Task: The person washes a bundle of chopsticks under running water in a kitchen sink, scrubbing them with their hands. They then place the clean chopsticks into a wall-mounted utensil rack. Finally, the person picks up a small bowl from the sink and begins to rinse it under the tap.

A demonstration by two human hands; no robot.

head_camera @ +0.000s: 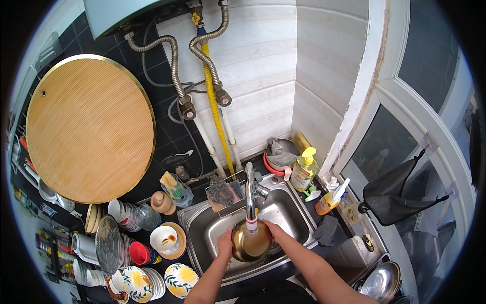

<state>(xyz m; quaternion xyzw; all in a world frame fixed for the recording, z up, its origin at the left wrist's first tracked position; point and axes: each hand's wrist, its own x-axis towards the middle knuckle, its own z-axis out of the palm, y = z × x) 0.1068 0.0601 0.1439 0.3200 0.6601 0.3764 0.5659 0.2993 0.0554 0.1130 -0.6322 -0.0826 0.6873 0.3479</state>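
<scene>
Both hands hold a round gold-coloured metal bowl (252, 243) over the stainless steel sink (288, 216). My left hand (224, 243) grips its left rim, and my right hand (272, 231) grips its upper right rim. Directly above the bowl is the spout of a chrome faucet (249, 190), with a pink and white tip; whether water runs is hard to tell. A wire rack behind the sink's left part carries a steel wool scourer (220, 191) and a pinkish sponge (217, 205).
Left of the sink stand a white bowl (164, 240), flower-patterned plates (181, 280), a red cup (139, 253) and stacked dishes. A yellow pump bottle (304, 169), an orange spray bottle (327, 203) and a dark cloth (326, 231) lie along the right side.
</scene>
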